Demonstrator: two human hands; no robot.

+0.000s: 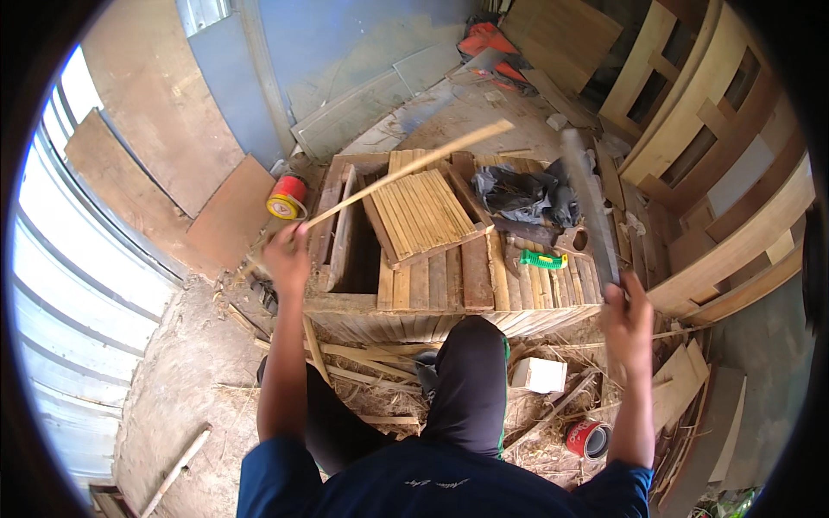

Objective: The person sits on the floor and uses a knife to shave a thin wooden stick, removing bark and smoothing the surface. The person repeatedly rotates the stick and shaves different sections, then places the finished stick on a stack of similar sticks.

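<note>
My left hand is closed around a thin wooden strip, which slants up to the right above a slatted wooden box. My right hand grips the lower end of a long, flat grey blade, blurred by motion; it looks like a saw, but its teeth cannot be made out. Between the hands, a small framed panel of narrow slats lies tilted on the box top. Beside it on the right are a green-handled tool, a brown wooden tool handle and a crumpled black plastic bag.
A red and yellow can stands left of the box. Wood scraps and shavings litter the floor around my legs, with a white block and a red tin. Wooden frames lean at right, boards at left.
</note>
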